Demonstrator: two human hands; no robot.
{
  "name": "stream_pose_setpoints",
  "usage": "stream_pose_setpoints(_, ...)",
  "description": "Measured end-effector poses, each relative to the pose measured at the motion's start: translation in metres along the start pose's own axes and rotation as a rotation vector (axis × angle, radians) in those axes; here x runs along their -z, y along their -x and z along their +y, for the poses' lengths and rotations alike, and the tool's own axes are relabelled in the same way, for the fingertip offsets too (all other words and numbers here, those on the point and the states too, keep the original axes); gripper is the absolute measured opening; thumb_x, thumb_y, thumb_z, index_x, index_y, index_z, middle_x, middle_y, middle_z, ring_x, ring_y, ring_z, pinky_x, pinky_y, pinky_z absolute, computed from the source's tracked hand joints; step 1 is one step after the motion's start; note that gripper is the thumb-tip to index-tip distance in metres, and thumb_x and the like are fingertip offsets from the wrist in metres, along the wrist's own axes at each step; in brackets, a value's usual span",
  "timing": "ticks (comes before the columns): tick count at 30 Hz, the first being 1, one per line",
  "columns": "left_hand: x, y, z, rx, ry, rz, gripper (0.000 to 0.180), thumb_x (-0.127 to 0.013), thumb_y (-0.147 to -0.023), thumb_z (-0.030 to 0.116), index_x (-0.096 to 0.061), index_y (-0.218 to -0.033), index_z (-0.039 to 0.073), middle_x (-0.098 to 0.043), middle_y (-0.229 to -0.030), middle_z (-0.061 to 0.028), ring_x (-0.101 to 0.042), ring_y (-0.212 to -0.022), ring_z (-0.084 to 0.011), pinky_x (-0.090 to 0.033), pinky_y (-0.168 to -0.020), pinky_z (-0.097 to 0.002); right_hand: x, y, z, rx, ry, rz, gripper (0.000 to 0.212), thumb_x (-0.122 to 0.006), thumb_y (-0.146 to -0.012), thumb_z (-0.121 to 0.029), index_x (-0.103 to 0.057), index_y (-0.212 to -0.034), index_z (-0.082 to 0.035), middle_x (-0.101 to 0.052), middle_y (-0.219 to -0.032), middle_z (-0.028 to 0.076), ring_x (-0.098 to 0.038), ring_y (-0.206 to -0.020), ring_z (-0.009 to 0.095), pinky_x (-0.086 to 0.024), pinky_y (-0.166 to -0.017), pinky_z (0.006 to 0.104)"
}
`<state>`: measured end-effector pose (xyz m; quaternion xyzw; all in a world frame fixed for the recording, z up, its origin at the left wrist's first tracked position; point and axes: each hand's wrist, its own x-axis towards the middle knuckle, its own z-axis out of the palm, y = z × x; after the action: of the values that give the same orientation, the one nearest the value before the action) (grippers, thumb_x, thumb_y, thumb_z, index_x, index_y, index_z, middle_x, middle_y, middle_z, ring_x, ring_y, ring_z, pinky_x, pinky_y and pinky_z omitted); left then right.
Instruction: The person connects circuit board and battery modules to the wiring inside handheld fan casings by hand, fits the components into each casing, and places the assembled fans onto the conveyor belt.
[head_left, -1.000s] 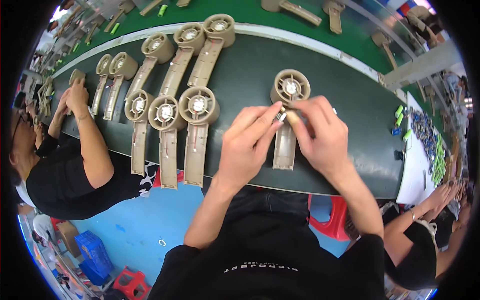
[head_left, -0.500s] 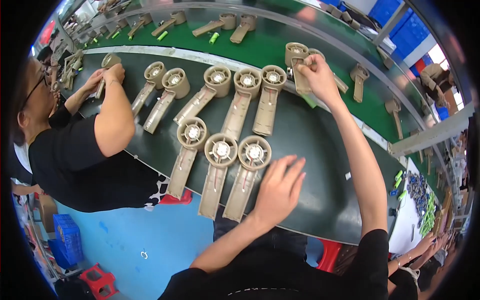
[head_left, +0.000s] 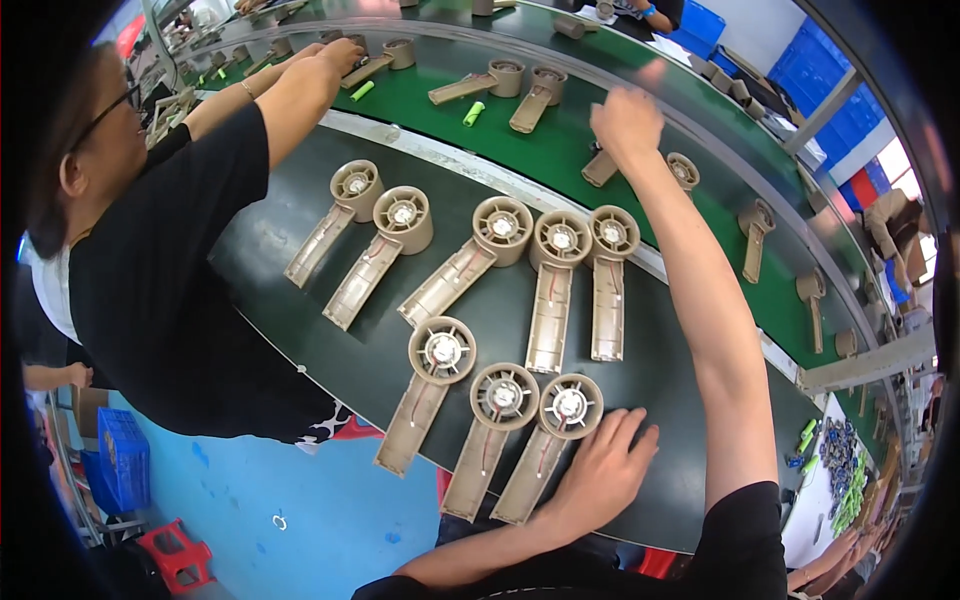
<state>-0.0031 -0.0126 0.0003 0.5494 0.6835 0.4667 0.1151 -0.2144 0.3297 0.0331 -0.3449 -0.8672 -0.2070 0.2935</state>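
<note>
My right hand [head_left: 628,128] reaches over the green belt, its fingers curled at the hidden head end of a beige fan housing [head_left: 600,169]; only that housing's handle shows. My left hand [head_left: 605,468] lies with fingers apart on the dark table, beside the round head of the nearest right fan housing [head_left: 571,404]; it holds nothing. Two similar housings, one in the middle [head_left: 504,397] and one to its left [head_left: 442,350], complete the near row. Behind them, several more stand in a far row, among them one fan housing [head_left: 613,233] with red wires in its open handle.
The green belt [head_left: 430,115] runs behind the table [head_left: 680,400], carrying more housings and green cylinders [head_left: 473,113]. At left, a co-worker [head_left: 170,220] reaches over the belt. A white surface [head_left: 805,530] at right bears small blue and green parts. A metal post [head_left: 870,362] stands beyond.
My right hand has moved the fan housing from the table's far edge onto the belt. My left hand has come down beside the near row. The co-worker's arms now stretch to the belt. The view has shifted.
</note>
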Motion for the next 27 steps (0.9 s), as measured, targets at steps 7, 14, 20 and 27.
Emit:
stream_pose_setpoints(7,0.0,-0.002,-0.002,0.014,0.011,-0.08,0.028,-0.067,-0.086,0.008,-0.063,-0.112,-0.001,-0.054,-0.125,-0.0174,-0.052,-0.115,-0.0336,-0.044,-0.094,-0.0446,-0.023,-0.028,-0.07,-0.403,-0.983,-0.926,0.036,-0.067,-0.09,-0.035,-0.062,-0.069,-0.006,-0.056,-0.058,0.001,-0.05,-0.051,0.01,-0.037,-0.044,0.025)
stream_pose_setpoints(14,-0.002,0.001,0.002,-0.02,0.051,0.014,0.031,-0.067,-0.087,0.009,-0.063,-0.115,-0.004,-0.058,-0.118,-0.0198,-0.055,-0.11,-0.0351,-0.045,-0.092,-0.0449,0.066,0.009,0.012,-0.335,-1.454,-0.809,0.038,-0.059,-0.098,-0.028,-0.053,-0.064,-0.012,-0.042,-0.051,-0.006,-0.034,-0.044,0.005,-0.025,-0.043,0.0256)
stream_pose_setpoints(20,0.001,-0.002,-0.001,0.01,0.153,0.073,0.032,-0.062,-0.091,0.008,-0.06,-0.12,-0.005,-0.06,-0.111,-0.021,-0.056,-0.102,-0.0365,-0.045,-0.089,-0.0433,0.23,0.167,0.097,-0.541,-1.078,-0.821,0.029,-0.061,-0.096,-0.028,-0.063,-0.077,-0.007,-0.048,-0.05,-0.005,-0.04,-0.038,0.003,-0.027,-0.037,0.0205)
stream_pose_setpoints(27,0.001,-0.005,0.011,0.106,0.29,0.021,0.043,-0.059,-0.097,0.015,-0.051,-0.133,-0.007,-0.066,-0.091,-0.0184,-0.063,-0.083,-0.0317,-0.047,-0.079,-0.0424,0.301,0.322,0.093,-1.042,-1.338,-0.932,0.025,-0.065,-0.097,-0.025,-0.066,-0.1,0.0,-0.056,-0.066,-0.001,-0.052,-0.052,0.006,-0.042,-0.046,0.0225)
